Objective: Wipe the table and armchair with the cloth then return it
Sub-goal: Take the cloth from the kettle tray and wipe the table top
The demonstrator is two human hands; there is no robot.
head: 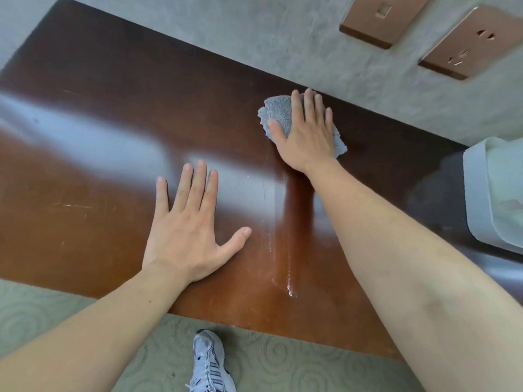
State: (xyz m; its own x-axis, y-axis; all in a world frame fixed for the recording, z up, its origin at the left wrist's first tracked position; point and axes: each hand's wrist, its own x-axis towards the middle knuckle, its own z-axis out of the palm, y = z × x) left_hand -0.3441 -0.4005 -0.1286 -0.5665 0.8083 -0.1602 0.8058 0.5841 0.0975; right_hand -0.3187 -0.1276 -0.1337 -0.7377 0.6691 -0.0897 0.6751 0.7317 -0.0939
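A glossy dark brown wooden table (99, 114) fills most of the head view. My right hand (304, 134) lies flat with straight fingers on a crumpled grey cloth (276, 111), pressing it onto the tabletop near the far edge by the wall. Much of the cloth is hidden under the palm. My left hand (186, 230) rests flat on the bare wood nearer to me, fingers spread, holding nothing. A pale streak with small whitish specks (283, 267) runs down the wood between my two arms. No armchair is in view.
A grey textured wall (254, 32) backs the table, with two copper-coloured plates, a switch (382, 18) and a socket (472, 43). A white container (498, 190) stands at the table's right end. Patterned green carpet (36, 315) and my white sneaker (209, 360) lie below the near edge.
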